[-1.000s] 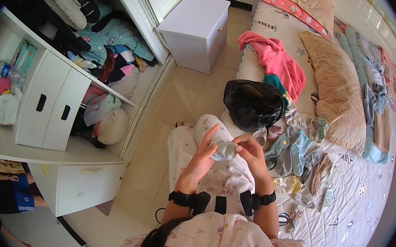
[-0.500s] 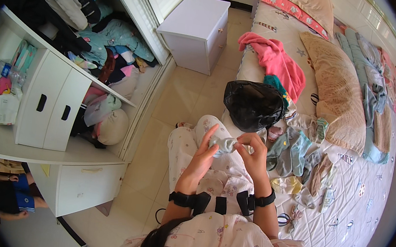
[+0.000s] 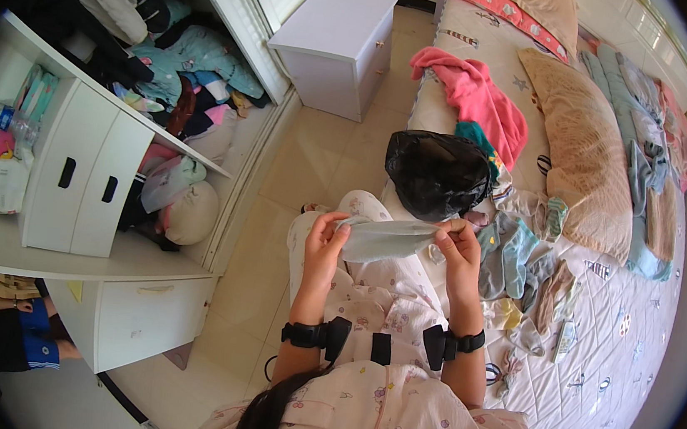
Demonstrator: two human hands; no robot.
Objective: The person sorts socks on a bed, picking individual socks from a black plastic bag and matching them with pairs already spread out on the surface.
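A pale grey-green sock is stretched out sideways above my lap. Its left end is pinched in my left hand, and its right end in my right hand. Just beyond it, at the bed's near edge, sits a black plastic bag. To the right of my right hand, several loose socks in blue, grey, brown and yellow lie in a heap on the bed. Part of that heap is hidden behind the hand and the bag.
The bed on the right also holds a pink garment, a beige pillow and folded clothes. A white nightstand stands ahead. On the left is a white desk unit beside an open wardrobe of clothes. Another person shows at lower left.
The bunched sock has been pulled out straight between my hands. My left hand moved left and my right hand moved right, so they are farther apart.
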